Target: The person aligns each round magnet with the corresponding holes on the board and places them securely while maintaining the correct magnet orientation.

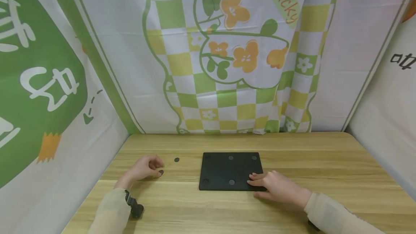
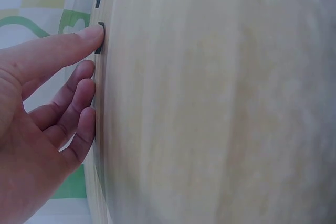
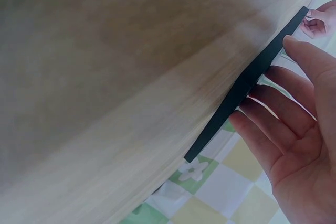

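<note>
A flat black rectangular board (image 1: 218,170) lies on the table with round spots on its top, some dark, some greyer. My right hand (image 1: 279,189) rests at its near right corner, fingers over the top and thumb by the near edge; it hides that corner. In the right wrist view the board (image 3: 247,82) shows edge-on beside the fingers. To the left, my left hand (image 1: 146,168) touches a small dark disc (image 1: 161,172) with the thumb tip, the other fingers loosely bent above the table. A second dark disc (image 1: 177,159) lies just beyond it.
The wood-grain table (image 1: 182,212) carries all of this. A patterned curtain (image 1: 227,111) hangs behind its far edge, with printed cloth walls (image 1: 107,115) at left and right. A dark wrist device (image 1: 134,207) sits on the left sleeve.
</note>
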Demonstrator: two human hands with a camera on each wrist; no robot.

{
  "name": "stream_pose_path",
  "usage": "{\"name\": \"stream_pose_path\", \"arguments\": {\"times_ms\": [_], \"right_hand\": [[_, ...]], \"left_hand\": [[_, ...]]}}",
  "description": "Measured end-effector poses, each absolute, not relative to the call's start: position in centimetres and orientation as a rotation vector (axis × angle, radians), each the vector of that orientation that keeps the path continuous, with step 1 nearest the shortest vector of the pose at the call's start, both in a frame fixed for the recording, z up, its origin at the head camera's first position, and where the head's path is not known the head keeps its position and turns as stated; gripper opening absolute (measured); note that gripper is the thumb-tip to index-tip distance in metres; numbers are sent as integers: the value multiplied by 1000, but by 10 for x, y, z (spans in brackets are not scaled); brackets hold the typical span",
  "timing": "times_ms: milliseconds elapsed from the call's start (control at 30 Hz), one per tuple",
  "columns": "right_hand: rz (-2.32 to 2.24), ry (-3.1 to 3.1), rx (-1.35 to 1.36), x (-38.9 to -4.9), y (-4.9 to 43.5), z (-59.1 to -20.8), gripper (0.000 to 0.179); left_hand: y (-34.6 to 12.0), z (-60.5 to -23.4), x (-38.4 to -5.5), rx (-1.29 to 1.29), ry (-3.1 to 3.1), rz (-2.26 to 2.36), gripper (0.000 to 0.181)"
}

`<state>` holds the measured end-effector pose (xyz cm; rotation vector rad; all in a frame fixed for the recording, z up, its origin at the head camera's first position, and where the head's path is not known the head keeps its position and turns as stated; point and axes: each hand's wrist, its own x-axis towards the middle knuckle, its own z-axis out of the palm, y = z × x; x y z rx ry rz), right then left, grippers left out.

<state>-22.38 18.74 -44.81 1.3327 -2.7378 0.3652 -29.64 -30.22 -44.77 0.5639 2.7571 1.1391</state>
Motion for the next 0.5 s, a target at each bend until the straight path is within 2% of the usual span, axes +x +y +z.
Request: {"name": "stream_pose_path", "arguments": {"times_ms": [500], "right_hand": [[362,-2707,1344,-225,187,-449,40]], "left_hand": [[-309,-453,-299,579,2684,1168,32]]}}
